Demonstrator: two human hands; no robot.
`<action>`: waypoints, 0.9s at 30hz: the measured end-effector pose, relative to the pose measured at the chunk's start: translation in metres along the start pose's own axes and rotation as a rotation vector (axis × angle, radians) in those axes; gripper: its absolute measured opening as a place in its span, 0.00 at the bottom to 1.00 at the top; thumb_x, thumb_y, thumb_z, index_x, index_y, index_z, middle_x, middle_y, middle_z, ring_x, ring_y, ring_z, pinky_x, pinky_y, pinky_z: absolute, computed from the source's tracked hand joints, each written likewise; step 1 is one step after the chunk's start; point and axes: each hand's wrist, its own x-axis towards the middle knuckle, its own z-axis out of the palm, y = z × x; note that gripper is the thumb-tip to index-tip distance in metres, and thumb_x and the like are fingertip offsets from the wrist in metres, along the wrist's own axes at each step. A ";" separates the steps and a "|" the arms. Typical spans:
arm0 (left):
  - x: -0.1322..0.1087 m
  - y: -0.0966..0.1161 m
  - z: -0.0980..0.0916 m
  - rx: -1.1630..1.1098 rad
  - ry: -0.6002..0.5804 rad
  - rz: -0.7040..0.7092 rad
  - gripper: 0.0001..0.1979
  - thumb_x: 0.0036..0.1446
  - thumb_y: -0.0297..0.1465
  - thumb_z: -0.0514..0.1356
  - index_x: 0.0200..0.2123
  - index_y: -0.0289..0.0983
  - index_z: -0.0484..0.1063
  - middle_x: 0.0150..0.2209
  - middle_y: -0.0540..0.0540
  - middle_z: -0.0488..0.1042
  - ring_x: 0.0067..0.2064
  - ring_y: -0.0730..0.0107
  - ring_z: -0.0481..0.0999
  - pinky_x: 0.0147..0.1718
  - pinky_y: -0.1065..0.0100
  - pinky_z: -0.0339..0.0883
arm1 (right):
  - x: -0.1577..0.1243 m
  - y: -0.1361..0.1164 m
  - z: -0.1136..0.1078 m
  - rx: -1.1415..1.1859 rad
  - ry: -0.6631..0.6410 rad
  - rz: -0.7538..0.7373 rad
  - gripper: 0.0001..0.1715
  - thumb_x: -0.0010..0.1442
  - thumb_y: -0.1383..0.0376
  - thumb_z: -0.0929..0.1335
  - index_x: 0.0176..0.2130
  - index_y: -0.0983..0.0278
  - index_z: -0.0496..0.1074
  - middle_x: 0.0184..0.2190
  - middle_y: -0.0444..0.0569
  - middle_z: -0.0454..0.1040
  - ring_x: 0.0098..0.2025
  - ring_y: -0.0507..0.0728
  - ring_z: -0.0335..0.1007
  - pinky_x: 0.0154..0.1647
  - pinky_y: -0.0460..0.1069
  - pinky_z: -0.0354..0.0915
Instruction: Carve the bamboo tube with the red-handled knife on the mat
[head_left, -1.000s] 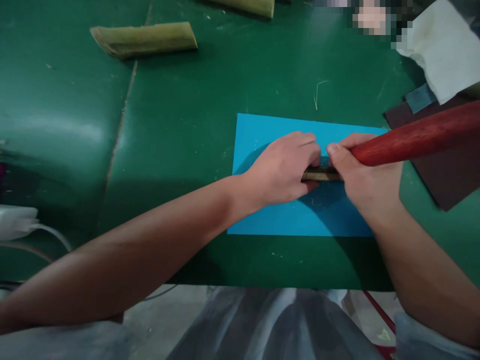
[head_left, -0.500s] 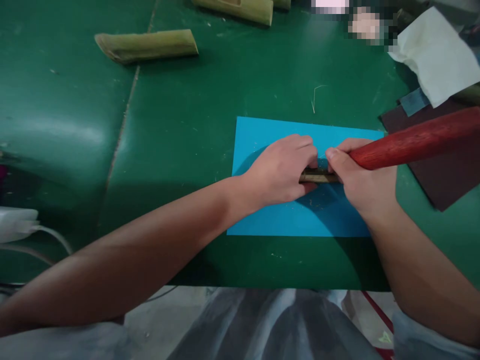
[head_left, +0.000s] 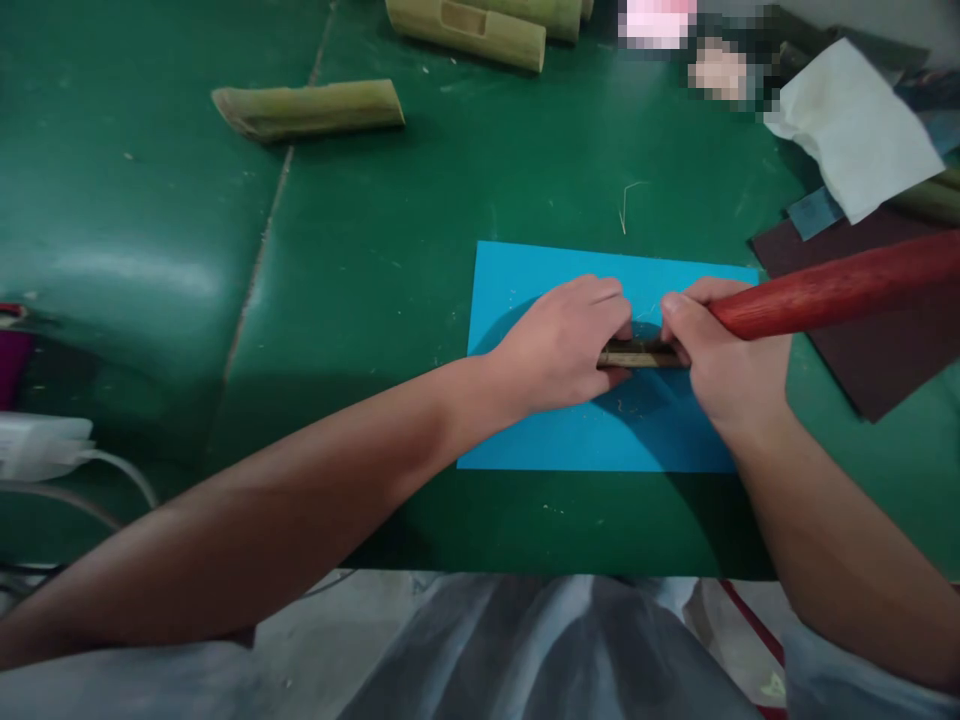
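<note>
Over a blue sheet, my left hand is closed around a thin, split-looking piece of bamboo, which lies crosswise between my two hands. My right hand grips a tool with a thick red wooden handle, thumb and fingers pinched low near the bamboo's right end. The handle slants up to the right and leaves the picture. Its working end is hidden by my fingers, so the kind of tool cannot be made out. Small pale shavings lie on the sheet.
On the green table lie a slant-cut bamboo tube and a notched bamboo tube. At right are a white cloth or paper and a dark brown sheet. A white plug with cables sits at left.
My right hand has shifted slightly right along the bamboo, widening the gap to my left hand. The left hand keeps its hold. The view has tilted a little.
</note>
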 end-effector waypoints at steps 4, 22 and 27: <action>0.000 -0.002 0.001 -0.007 -0.002 0.005 0.07 0.64 0.30 0.72 0.42 0.37 0.79 0.42 0.42 0.81 0.46 0.54 0.81 0.46 0.57 0.72 | 0.000 -0.001 -0.001 -0.008 -0.047 -0.006 0.23 0.65 0.54 0.78 0.24 0.53 0.69 0.20 0.41 0.63 0.26 0.57 0.67 0.36 0.57 0.76; 0.002 -0.006 -0.002 0.005 -0.011 -0.018 0.08 0.67 0.36 0.74 0.39 0.38 0.84 0.38 0.45 0.80 0.43 0.58 0.80 0.43 0.59 0.71 | 0.006 0.017 0.000 0.060 -0.067 -0.148 0.29 0.71 0.51 0.80 0.24 0.53 0.71 0.21 0.44 0.68 0.25 0.58 0.67 0.31 0.58 0.75; 0.003 -0.008 -0.005 0.126 -0.045 0.034 0.13 0.72 0.42 0.70 0.43 0.38 0.86 0.41 0.41 0.83 0.45 0.55 0.82 0.45 0.56 0.70 | 0.008 0.011 -0.004 0.060 -0.091 -0.178 0.28 0.72 0.50 0.79 0.25 0.53 0.72 0.21 0.43 0.67 0.25 0.57 0.65 0.33 0.59 0.73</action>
